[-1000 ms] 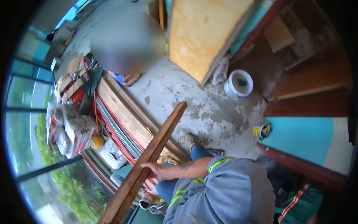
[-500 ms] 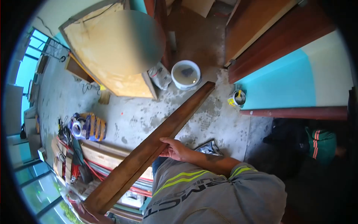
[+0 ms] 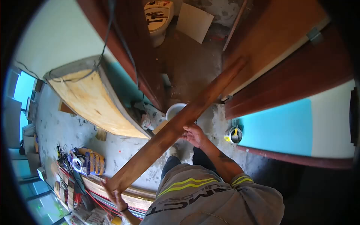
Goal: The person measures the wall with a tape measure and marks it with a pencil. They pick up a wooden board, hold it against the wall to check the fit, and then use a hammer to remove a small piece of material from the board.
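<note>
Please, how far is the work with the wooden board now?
Done: the wooden board is off the floor. In hand: the right hand grips near its middle, the left hand its near end. Left: probably placing it, as it is not set down; where, I cannot tell.

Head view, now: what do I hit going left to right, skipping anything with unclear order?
White coil on the floor pile → left hand → toilet → right hand → open can.

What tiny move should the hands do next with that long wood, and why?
Maybe swing the wooden plank slightly left: its far end overlaps the brown door in view. The left hand holds one end, the right hand its middle.
</note>
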The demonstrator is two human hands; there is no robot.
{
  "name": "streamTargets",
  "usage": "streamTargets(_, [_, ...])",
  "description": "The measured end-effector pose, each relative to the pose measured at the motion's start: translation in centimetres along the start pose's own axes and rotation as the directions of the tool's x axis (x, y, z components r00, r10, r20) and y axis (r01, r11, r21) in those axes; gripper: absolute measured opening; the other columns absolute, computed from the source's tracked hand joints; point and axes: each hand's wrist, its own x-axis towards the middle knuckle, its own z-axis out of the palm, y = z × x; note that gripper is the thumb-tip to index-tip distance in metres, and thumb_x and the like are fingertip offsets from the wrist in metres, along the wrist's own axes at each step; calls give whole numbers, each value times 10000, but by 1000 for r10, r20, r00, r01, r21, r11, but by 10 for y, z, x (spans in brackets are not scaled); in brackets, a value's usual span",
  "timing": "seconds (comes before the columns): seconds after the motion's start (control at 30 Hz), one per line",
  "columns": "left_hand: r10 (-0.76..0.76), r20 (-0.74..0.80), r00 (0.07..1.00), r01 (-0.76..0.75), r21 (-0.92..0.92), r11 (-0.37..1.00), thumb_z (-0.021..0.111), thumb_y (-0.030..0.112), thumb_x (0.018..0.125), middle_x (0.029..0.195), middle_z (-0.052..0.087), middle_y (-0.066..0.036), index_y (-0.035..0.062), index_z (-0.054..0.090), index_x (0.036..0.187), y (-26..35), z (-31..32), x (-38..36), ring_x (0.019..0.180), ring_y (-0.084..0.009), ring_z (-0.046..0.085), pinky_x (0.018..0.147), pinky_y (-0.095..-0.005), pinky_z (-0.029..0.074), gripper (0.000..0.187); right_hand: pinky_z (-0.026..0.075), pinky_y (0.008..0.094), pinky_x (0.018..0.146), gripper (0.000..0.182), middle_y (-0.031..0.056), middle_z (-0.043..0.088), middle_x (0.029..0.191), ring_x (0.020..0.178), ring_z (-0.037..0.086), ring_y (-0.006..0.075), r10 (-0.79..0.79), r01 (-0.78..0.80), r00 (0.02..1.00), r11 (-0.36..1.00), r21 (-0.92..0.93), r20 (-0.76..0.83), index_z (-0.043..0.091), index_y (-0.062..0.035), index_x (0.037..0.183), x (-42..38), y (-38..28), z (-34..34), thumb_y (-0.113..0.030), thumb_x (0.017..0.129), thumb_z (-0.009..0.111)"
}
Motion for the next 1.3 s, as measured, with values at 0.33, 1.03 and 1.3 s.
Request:
streamTargets(0.33, [-233,161,959,183,279,943,728,138,800,1456,341,-178,35,106,1482,-179,370,84,1277,-279,405,1040,-406,341,929,525,352,784,583,75,616,1030,965,609,196,-227,260,963,921,-290,144,422,-68,1261,194,-307,-58,26,735,654])
streamTargets(1.03, [-224,92,970,239,-214,947,603,58,880,1257,548,-131,67,319,1428,-30,663,367,998,-165,606,822,-286,506,617,439,331,882,515,94,590,1081,993,562,192,-542,626,758,448,-639,362,478,-8,1188,552,-664,8,-110,748,725])
streamTargets(1.3, [222,292,930,-150,-250,957,655,108,857,1385,417,-146,94,187,1478,129,760,739,1214,-254,475,995,-400,405,777,439,335,914,626,102,580,1096,1009,568,214,-545,539,703,-10,-843,456,476,16,1234,677,-773,50,-122,682,738])
